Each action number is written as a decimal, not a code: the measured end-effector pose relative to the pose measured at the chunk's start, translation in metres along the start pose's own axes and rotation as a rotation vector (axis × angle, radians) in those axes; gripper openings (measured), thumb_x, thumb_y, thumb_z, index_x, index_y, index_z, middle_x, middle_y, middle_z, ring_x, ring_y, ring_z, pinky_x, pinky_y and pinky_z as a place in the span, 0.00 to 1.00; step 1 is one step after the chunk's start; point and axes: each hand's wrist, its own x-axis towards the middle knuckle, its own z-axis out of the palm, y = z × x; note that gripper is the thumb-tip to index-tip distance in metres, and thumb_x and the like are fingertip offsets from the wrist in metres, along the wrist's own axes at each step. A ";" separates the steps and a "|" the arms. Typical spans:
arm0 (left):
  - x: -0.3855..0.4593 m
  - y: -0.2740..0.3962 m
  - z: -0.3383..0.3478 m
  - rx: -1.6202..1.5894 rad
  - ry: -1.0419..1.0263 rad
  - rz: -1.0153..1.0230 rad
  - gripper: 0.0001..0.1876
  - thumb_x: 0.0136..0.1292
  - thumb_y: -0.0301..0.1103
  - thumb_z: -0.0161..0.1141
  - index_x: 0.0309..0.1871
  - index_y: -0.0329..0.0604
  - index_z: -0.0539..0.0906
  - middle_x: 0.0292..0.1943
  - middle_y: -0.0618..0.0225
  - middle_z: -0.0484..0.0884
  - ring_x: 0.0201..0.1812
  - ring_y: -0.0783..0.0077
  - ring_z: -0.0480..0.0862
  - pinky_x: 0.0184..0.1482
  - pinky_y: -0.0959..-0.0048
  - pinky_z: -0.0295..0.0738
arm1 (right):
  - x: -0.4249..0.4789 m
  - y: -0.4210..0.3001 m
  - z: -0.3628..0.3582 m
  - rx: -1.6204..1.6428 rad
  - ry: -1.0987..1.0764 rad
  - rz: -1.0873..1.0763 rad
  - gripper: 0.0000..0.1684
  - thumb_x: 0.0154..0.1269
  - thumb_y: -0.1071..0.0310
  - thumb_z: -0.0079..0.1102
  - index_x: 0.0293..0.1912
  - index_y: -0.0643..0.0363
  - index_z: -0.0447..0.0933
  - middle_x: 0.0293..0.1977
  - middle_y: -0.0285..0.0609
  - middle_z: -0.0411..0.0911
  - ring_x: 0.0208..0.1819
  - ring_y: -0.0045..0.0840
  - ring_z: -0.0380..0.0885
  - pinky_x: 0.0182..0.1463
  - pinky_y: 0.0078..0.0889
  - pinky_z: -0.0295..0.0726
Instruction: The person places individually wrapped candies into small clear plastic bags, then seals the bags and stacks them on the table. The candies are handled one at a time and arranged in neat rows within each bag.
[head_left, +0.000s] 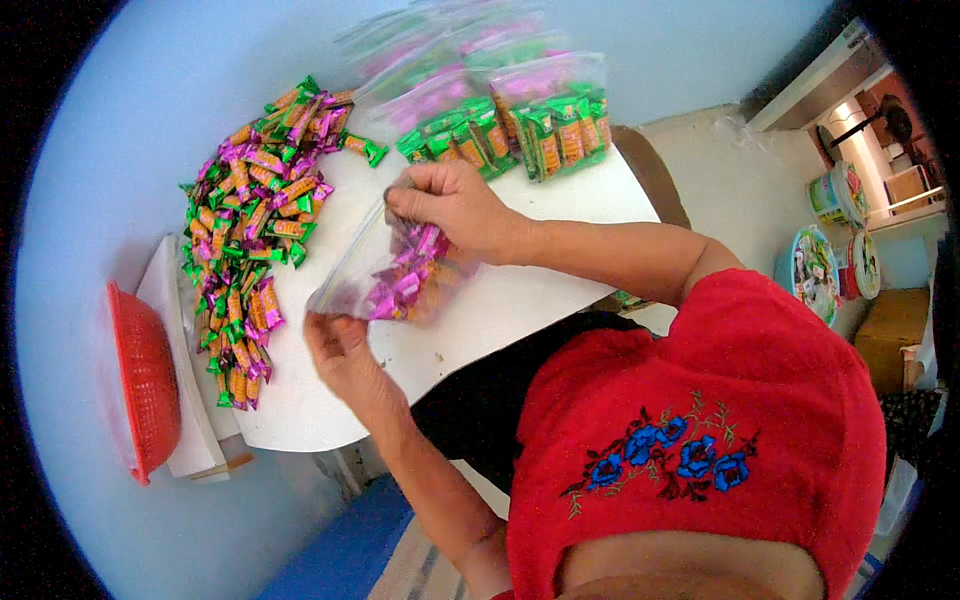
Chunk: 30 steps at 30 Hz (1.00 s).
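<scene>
Between my two hands is a clear zip-top plastic bag, tilted, with small purple-ended wrapped snacks inside. My left hand grips the lower-left corner of its top edge. The other end of that edge is pinched by my right hand. Whether the zip is closed, I cannot tell. Left of the bag, a long pile of loose snacks in green and purple wrappers lies on the white table. Several filled zip-top bags stand beyond my right hand, showing green and purple wrappers.
A red plastic basket leans at the left beside a white board. A brown chair back shows past the table's right edge. Tubs, a basin of packets and a cardboard box stand on the floor at right.
</scene>
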 end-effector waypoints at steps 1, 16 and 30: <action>0.002 -0.007 0.010 -0.050 -0.046 -0.069 0.25 0.69 0.40 0.60 0.64 0.37 0.68 0.55 0.63 0.76 0.52 0.68 0.78 0.53 0.68 0.76 | 0.003 -0.001 -0.003 0.046 0.027 0.019 0.15 0.64 0.63 0.59 0.29 0.66 0.80 0.24 0.37 0.80 0.28 0.16 0.76 0.34 0.25 0.75; 0.033 -0.004 0.094 -0.074 -0.231 -0.233 0.14 0.70 0.34 0.58 0.53 0.34 0.79 0.46 0.66 0.82 0.44 0.77 0.80 0.44 0.74 0.77 | 0.027 -0.050 -0.054 -0.939 0.238 -0.369 0.10 0.60 0.68 0.59 0.38 0.64 0.82 0.26 0.48 0.81 0.26 0.24 0.79 0.32 0.29 0.76; 0.043 -0.015 0.123 0.181 -0.182 0.050 0.22 0.62 0.29 0.65 0.58 0.32 0.74 0.47 0.61 0.80 0.45 0.74 0.80 0.47 0.75 0.76 | 0.035 -0.058 -0.087 -1.410 0.437 -0.332 0.11 0.57 0.66 0.57 0.34 0.64 0.82 0.32 0.56 0.80 0.39 0.49 0.80 0.45 0.51 0.79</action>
